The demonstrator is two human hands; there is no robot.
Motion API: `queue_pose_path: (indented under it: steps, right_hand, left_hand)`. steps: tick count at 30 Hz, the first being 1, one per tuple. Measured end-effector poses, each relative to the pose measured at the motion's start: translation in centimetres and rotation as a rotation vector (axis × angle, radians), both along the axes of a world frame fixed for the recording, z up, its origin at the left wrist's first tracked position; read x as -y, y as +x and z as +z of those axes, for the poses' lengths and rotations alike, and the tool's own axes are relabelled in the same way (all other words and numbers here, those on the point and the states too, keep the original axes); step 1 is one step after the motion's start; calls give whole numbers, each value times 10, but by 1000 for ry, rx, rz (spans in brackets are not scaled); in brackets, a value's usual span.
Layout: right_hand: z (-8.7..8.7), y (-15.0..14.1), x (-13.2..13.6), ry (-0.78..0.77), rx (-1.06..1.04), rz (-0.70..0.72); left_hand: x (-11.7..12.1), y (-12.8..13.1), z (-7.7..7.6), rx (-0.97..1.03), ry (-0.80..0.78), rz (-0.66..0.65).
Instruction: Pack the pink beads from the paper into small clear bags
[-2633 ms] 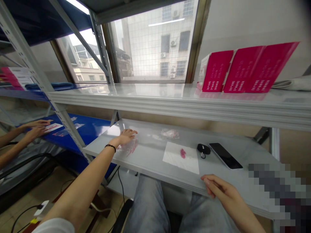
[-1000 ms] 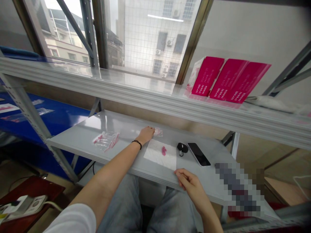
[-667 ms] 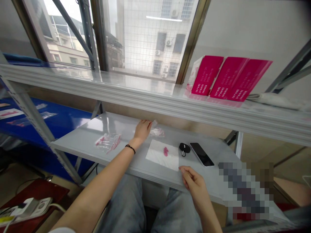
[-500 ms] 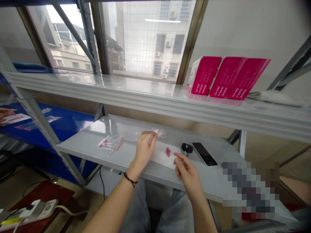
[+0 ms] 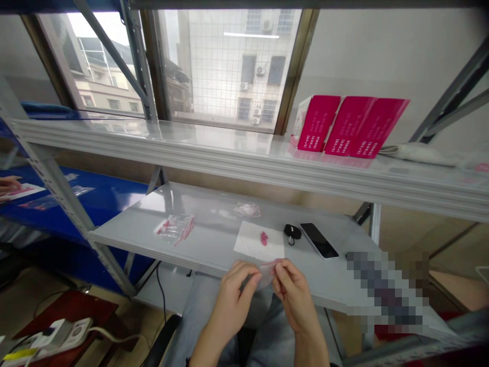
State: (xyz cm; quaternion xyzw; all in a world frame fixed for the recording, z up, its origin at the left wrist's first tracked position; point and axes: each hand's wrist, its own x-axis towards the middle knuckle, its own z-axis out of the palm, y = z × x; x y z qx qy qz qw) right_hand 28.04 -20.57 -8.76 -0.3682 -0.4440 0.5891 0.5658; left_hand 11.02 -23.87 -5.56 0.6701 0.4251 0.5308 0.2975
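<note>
A small clear zip bag (image 5: 266,277) with a reddish strip along its top is held in front of the shelf's near edge, above my lap. My left hand (image 5: 237,293) pinches its left side, and my right hand (image 5: 293,291) grips the other end by the strip. Just beyond, a white sheet of paper (image 5: 248,244) lies on the grey shelf with a little heap of pink-red pieces (image 5: 264,238) on it. Farther back rests a small pile of clear bags (image 5: 247,209). To the left are more clear zip bags (image 5: 175,228) with red strips, some showing pink-red contents.
Right of the paper lie a black case (image 5: 292,232) with a clip and a phone (image 5: 319,240). Pink boxes (image 5: 317,124) stand on the upper shelf (image 5: 191,145). At far left, another person's hand (image 5: 8,184) is over a blue table (image 5: 110,199). A power strip (image 5: 72,334) sits low left.
My left hand has come back from the pile of clear bags toward my body. Both hands now meet at a small zip bag near the shelf's front edge, leaving the paper uncovered.
</note>
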Motion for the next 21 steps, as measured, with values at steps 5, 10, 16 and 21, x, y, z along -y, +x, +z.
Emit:
queue_pose_path:
  steps: [5, 10, 16, 21]
  right_hand:
    - [-2, -5, 0, 39, 71, 69]
    - [3, -11, 6, 64, 153, 165]
    - [5, -19, 4, 63, 121, 62]
    - [8, -24, 6, 180, 177, -148]
  left_hand:
    - [5, -13, 2, 0, -97, -161]
    - [4, -12, 1, 34, -116, -105]
    - [2, -12, -1, 17, -58, 60]
    - [3, -16, -4, -30, 61, 208]
